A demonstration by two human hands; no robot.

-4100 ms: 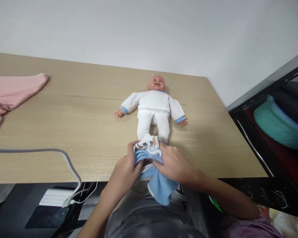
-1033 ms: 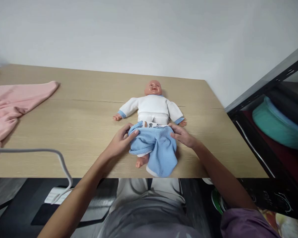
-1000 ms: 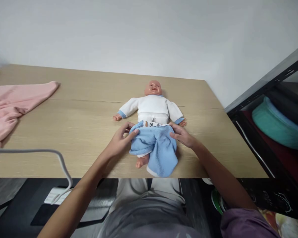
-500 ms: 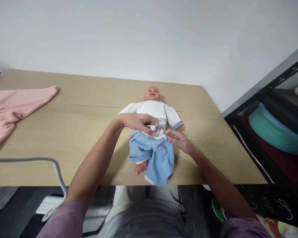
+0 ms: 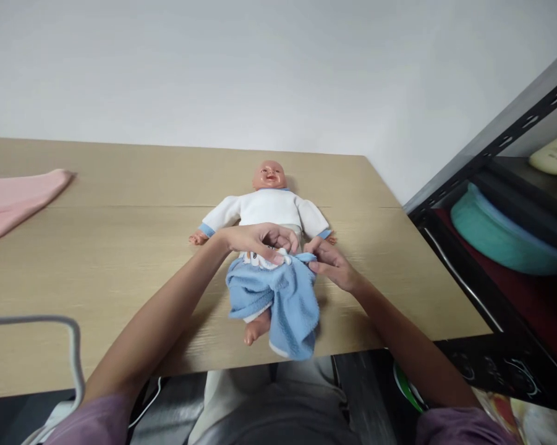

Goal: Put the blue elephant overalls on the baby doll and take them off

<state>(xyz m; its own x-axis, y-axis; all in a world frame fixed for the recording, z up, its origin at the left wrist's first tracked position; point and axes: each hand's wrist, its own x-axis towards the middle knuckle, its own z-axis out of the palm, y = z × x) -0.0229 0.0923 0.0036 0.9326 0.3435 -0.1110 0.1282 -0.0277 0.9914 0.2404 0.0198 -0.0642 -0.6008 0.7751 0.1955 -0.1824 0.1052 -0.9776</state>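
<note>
A baby doll (image 5: pixel 271 207) lies on its back on the table, head toward the wall, in a white top with blue cuffs. Blue fleece pants (image 5: pixel 292 303) with a white cartoon patch cover its legs. One bare foot pokes out of the left pant leg; the other foot is hidden in the fabric. My left hand (image 5: pixel 266 241) pinches the waistband near its middle, over the patch. At the waistband's right side, my right hand (image 5: pixel 331 262) grips the blue edge between thumb and fingers.
Pink cloth (image 5: pixel 18 201) lies at the table's left. A grey-white cable or tube (image 5: pixel 74 346) bends up at the near left edge. On the right, a black shelf (image 5: pixel 445 241) holds a teal basin (image 5: pixel 505 235). The table (image 5: pixel 143 241) meets a white wall.
My right hand has gathered the waistband's right edge, which now folds up blue between the hands. The view has shifted, so the doll sits further left and both its hands show.
</note>
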